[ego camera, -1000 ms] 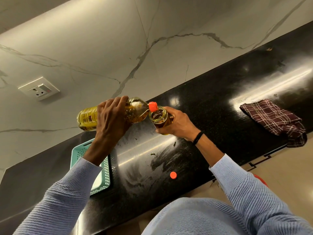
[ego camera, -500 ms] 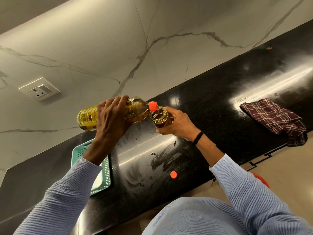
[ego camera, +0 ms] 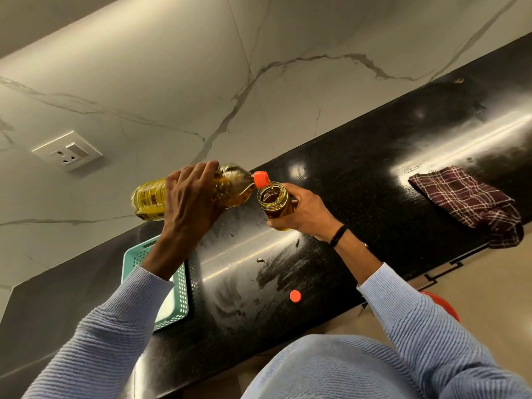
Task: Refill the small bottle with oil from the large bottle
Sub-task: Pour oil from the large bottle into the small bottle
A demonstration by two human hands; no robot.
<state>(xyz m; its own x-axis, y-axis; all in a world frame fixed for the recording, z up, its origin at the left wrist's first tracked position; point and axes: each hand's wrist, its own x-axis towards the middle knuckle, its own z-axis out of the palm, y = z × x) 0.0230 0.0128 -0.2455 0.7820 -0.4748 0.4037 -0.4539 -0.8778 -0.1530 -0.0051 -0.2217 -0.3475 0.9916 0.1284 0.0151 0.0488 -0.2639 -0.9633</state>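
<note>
The left hand [ego camera: 188, 197] is wrapping its fingers [ego camera: 198, 172] around the middle of the large bottle [ego camera: 184, 191], tipping it nearly level so its orange spout [ego camera: 261, 179] is sitting just over the mouth of the small bottle [ego camera: 275, 201]. The right hand [ego camera: 305, 211] is holding that small bottle above the black worktop [ego camera: 359, 174], fingers closed around its body. A thin stream seems to be running in, though it is hard to make out at this size. The small bottle is looking fairly full, so overflow is the main risk if the tilt is not eased. With both bottles in the air, any wobble could send oil onto the worktop. A loose orange cap [ego camera: 295, 296] is lying near the front edge.
</note>
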